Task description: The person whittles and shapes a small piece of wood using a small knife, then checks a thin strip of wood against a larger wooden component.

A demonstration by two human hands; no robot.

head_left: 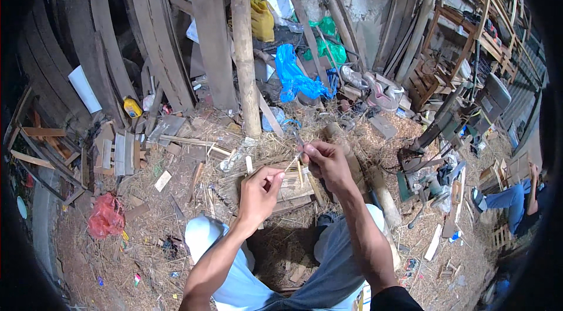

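Over my knees, my left hand (259,195) pinches one end of a thin pale wooden stick (291,163). My right hand (329,165) is closed at the stick's other end. From its fingertips a narrow greyish blade (298,137) points away from me; it looks like a small knife, though its handle is hidden in the hand. Below both hands lies a low wooden board (287,191) with several slim wood strips on it. My legs in light blue trousers (319,264) are spread on either side.
Straw, shavings and wood scraps cover the ground. Tall planks (158,35) and a pole (243,47) stand ahead. Blue plastic (290,73) lies behind the pole, a red bag (106,216) at left. A metal machine (437,129) stands right, and another person (511,201) sits at far right.
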